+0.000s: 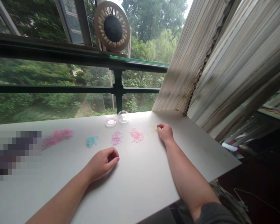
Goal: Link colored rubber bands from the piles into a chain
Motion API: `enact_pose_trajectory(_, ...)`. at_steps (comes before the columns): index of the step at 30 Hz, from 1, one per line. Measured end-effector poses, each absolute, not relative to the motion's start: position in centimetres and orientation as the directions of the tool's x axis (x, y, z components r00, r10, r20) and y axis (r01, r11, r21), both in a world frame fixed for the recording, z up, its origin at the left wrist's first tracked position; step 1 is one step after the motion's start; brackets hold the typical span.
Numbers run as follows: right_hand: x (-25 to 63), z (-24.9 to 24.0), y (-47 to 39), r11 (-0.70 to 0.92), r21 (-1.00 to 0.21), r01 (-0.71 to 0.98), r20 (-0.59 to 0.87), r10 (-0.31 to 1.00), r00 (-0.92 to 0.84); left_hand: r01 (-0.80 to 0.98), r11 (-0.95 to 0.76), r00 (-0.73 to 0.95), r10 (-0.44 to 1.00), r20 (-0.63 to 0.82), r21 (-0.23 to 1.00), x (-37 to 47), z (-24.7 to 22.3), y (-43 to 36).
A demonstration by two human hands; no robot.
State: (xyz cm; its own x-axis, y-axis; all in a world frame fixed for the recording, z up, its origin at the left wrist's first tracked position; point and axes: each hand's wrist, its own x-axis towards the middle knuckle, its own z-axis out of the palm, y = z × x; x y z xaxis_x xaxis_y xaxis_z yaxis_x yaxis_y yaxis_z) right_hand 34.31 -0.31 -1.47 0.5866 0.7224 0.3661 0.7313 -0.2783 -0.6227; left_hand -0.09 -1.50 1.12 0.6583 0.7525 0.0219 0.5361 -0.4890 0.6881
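On a white table [135, 174] lie separate heaps of small thin loops: a long pink heap [58, 137] at the left, a blue one [91, 141], a purple one [116, 138], a pink-red one [137, 135] and a faint yellow one [154, 128]. My right hand [165, 132] touches the yellow heap with its fingers pinched; anything between the fingertips is too small to see. Just below the purple heap rests my left hand [107, 161], fingers curled and thumb near the fingertips, its grip unclear.
A clear round container [123, 117] and a clear round lid [111, 123] stand at the table's back edge. Behind is a window railing [84, 89] with a round fan [113, 28] above. Curtains [177, 65] hang at the right. A blurred patch covers the left edge.
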Motion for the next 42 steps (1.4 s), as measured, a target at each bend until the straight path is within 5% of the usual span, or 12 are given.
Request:
enact_pose_trajectory(15,32.7,-1.0,-0.5,-0.067,-0.728,0.682,0.442,0.715,0.542,0.533,-0.491,0.662,0.75,0.022,0.689,-0.1,1.1,-1.5)
enact_pose_trajectory(19,28.1,-0.5,-1.2,0.107,-0.729,0.676,0.455,0.814,0.361,0.54,-0.487,0.659,0.752,0.016,0.687,-0.1,1.1,-1.5)
enact_pose_trajectory(24,22.6,0.2,-2.9,0.406,-0.73,0.549,0.381,0.91,-0.166,0.527,-0.479,0.657,0.754,0.021,0.702,0.0,1.4,-1.6)
enact_pose_trajectory(29,21.9,0.4,-3.7,0.409,-0.679,0.61,0.18,0.898,-0.402,0.519,-0.475,0.667,0.745,0.011,0.711,0.0,1.5,-1.6)
enact_pose_trajectory(42,22.5,0.8,-3.5,0.328,-0.735,0.594,0.06,0.904,-0.424,0.507,-0.492,0.662,0.748,0.046,0.707,0.1,1.3,-1.8)
